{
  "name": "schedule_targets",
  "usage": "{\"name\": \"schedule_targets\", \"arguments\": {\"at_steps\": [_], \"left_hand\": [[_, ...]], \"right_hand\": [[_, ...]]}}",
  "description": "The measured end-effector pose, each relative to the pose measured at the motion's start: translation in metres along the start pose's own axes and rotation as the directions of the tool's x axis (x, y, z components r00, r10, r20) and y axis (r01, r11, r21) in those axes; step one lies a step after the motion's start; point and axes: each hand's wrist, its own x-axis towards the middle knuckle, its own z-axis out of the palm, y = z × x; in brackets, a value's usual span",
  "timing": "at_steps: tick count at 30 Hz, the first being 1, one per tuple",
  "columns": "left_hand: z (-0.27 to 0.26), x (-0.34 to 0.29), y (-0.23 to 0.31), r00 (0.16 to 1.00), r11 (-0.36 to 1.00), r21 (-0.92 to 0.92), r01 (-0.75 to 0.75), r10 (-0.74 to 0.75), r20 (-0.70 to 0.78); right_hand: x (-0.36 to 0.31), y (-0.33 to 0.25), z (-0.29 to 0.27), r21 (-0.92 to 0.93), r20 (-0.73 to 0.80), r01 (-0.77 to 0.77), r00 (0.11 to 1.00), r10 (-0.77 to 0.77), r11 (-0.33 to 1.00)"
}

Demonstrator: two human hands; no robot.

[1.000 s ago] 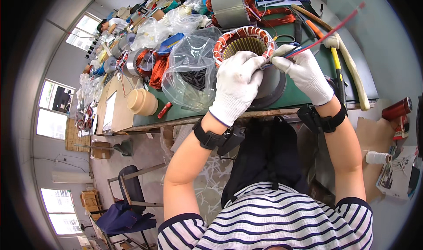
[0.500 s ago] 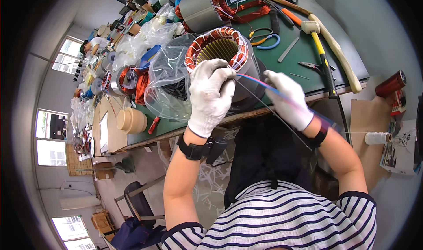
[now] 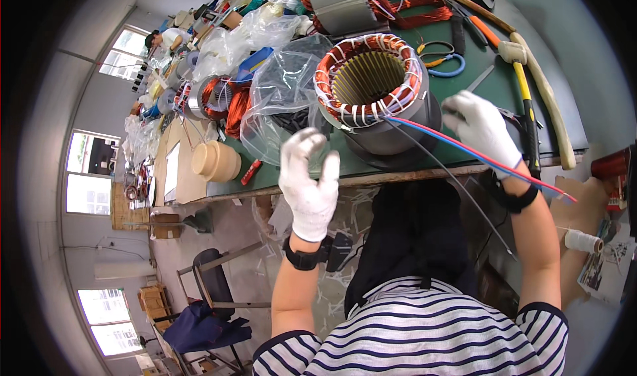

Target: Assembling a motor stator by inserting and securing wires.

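L white-gloved hand (image 3: pixel 308 187): moved off grey, copper-wound cyl. stator (image 3: pixel 377 84); fingers spread.
R white-gloved hand (image 3: pixel 479 127): nr thin red/blue wires (image 3: pixel 438 132); pinch unclear.

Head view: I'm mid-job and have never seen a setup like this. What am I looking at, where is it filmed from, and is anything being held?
There's no robot here: these are a person's own hands in white gloves. Every picture comes from a wide fisheye camera worn on the head, looking down, so straight edges bend near the rim.

On the green tabletop stands a hollow round part with copper windings. Red and blue wires run from its rim across the right wrist. Around it are a clear bag of dark pieces, a yellow-and-black-handled hammer and a cream tub.

The left hand is open and empty. The right hand is loosely curled, with nothing visible in its grip.
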Motion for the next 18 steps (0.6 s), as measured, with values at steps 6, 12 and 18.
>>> {"name": "schedule_targets", "arguments": {"at_steps": [6, 12, 18], "left_hand": [[0.002, -0.048, -0.019, 0.968, 0.974, -0.011, 0.224, -0.221, 0.117], [0.017, -0.035, 0.000, 0.999, 0.999, 0.027, 0.034, -0.034, 0.006], [0.040, 0.031, 0.019, 0.952, 0.952, 0.006, -0.306, 0.305, 0.022]], "right_hand": [[-0.040, -0.026, 0.012, 0.100, -0.078, -0.074, 0.994, 0.082, 0.992], [-0.038, -0.076, 0.006, 0.348, -0.274, 0.097, 0.962, 0.002, 0.932], [-0.034, -0.089, 0.027, -0.149, -0.297, 0.503, 0.798, -0.524, 0.851]]}}
